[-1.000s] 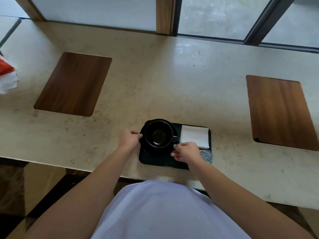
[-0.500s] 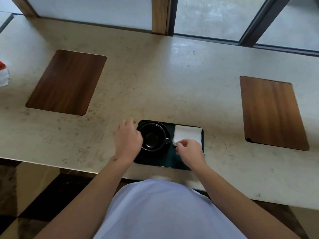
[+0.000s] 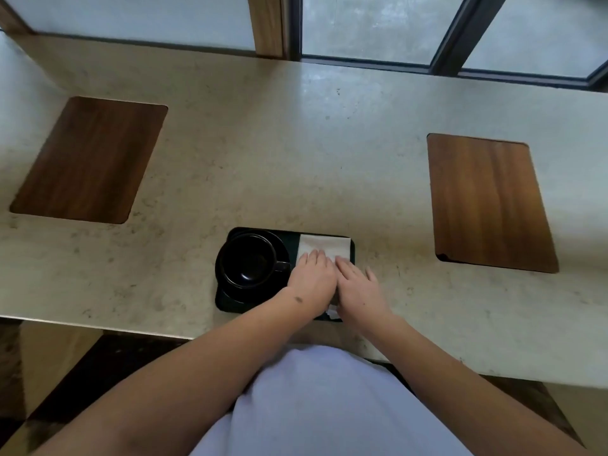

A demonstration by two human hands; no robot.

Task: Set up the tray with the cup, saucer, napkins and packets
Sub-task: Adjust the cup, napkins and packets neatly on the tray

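Pressing napkins (image 3: 324, 247), perhaps: both hands flat.

Beige counter (image 3: 296, 143) bearing dark tray (image 3: 230, 304)

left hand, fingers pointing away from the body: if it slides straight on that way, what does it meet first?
The left hand already lies flat on the white napkin, so it would run along that to the far rim of the black tray, then bare counter. The cup sits off to its left, probably outside that line.
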